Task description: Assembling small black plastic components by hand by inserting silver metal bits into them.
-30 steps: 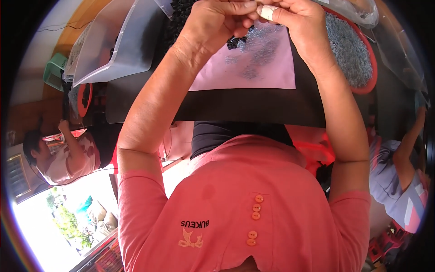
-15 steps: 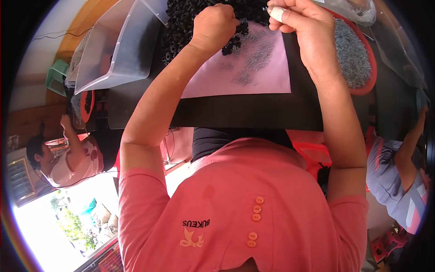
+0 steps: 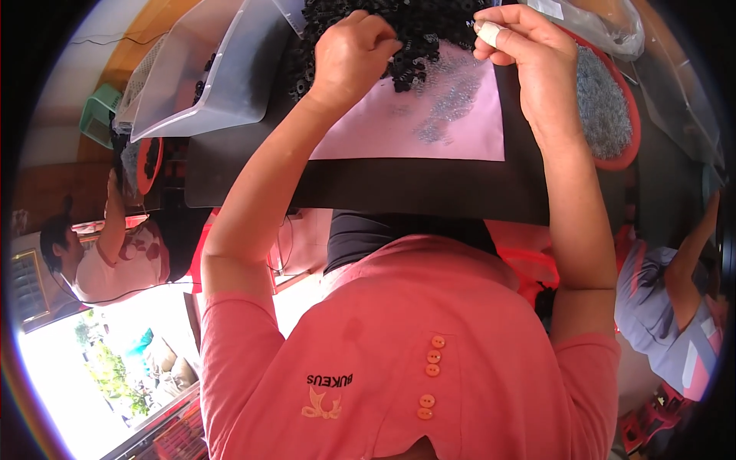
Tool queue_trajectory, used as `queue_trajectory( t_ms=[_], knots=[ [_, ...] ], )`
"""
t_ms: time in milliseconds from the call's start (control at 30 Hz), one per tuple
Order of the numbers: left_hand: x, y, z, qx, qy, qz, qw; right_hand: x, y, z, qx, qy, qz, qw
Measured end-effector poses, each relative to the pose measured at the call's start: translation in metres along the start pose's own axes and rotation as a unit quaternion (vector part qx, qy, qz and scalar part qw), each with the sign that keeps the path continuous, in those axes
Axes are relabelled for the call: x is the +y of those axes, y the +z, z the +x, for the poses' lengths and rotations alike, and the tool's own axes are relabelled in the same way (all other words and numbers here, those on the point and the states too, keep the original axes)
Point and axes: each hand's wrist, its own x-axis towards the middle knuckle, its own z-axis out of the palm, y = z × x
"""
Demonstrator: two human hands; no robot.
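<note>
My left hand (image 3: 353, 61) is at the near edge of a heap of small black plastic parts (image 3: 310, 54), its fingers curled and thumb drawn in. Whatever it may hold is hidden. To its right, my right hand (image 3: 540, 57) is raised over the far right of the pink sheet, with white tape (image 3: 488, 32) round a finger or thumb. Its fingertips pinch a tiny silvery piece that looks like a metal spring (image 3: 471, 24). Between the hands, many loose small metal springs (image 3: 448, 103) lie scattered on the pink sheet (image 3: 368, 138).
A translucent plastic bin (image 3: 195, 84) stands tilted on the dark table (image 3: 414, 184) at left. On the right is a red basin (image 3: 633, 130) full of springs, with a clear plastic bag (image 3: 613, 27) behind it. People (image 3: 126, 257) sit at work on both sides.
The view has shifted slightly. My left hand's fingers have loosened and turned a little near the black parts. My right hand keeps its pinch, slightly farther right in the picture.
</note>
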Motion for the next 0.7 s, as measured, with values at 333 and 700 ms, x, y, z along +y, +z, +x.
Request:
queue_trajectory(
  t_ms=[333,700],
  knots=[
    [0.007,0.032,0.040,-0.029,0.116,0.171,0.978,0.007,-0.008,0.003,-0.018,-0.037,-0.052,0.998],
    [-0.003,0.038,0.041,0.040,0.140,0.152,0.978,-0.005,0.001,-0.002,0.003,-0.008,0.032,0.999]
  ],
)
